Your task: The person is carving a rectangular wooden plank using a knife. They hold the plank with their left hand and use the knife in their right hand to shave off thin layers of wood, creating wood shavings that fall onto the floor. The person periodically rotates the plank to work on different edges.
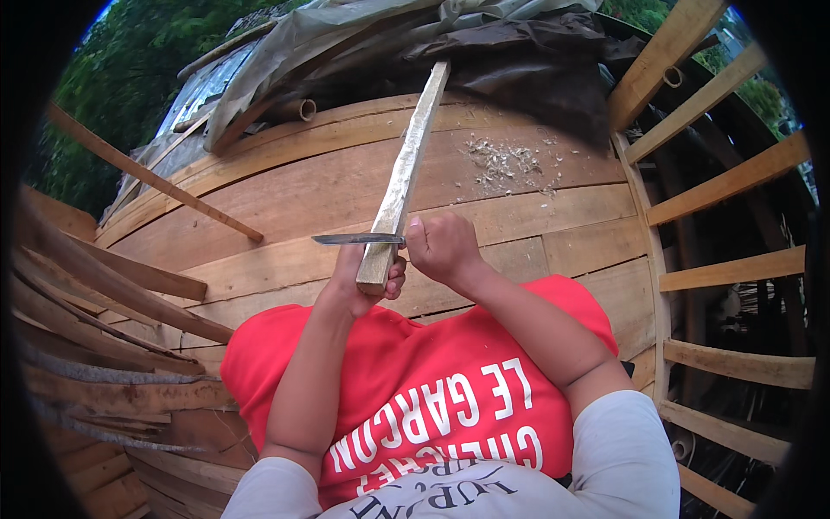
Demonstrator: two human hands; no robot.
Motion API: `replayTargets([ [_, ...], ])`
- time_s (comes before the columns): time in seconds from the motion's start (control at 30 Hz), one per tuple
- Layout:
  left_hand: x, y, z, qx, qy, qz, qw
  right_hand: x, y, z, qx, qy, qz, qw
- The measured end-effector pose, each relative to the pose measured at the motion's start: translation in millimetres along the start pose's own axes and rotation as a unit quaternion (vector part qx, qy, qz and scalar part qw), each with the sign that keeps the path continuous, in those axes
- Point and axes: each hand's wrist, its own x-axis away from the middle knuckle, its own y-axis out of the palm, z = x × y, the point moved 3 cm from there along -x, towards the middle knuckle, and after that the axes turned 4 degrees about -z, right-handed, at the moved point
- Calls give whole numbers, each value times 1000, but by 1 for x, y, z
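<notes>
A long squared wooden stick [404,173] runs away from me, its near end above my lap and its far end by a dark sheet. My left hand [353,285] is wrapped round the stick close to the near end, from below. My right hand [445,248] is closed in a fist just right of the stick, gripping a knife whose handle is hidden in the fingers. The knife's blade [356,239] lies crosswise over the stick's upper face and points left, touching or nearly touching the wood.
Pale wood shavings [506,164] are scattered on the plank floor [303,195] ahead. A slatted wooden railing [653,285] stands to the right. At the left are stacked boards and poles [130,303]. Grey and dark plastic sheets [527,60] hang along the far edge. Red cloth [450,372] covers my lap.
</notes>
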Motion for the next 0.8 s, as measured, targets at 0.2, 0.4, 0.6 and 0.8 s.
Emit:
replayTargets([
  [0.2,1,11,1,19,-16,-84,996,-14,-2,28,42,9,83,996],
  [0.4,25,20,-6,-43,-24,-66,997,-3,-9,19,35,2,43,998],
  [0.6,15,13,2,-23,-5,-52,998,-1,-1,7,52,104,82,990],
  [0.8,19,19,-9,-27,-5,-52,998,-9,-8,32,27,-35,75,996],
])
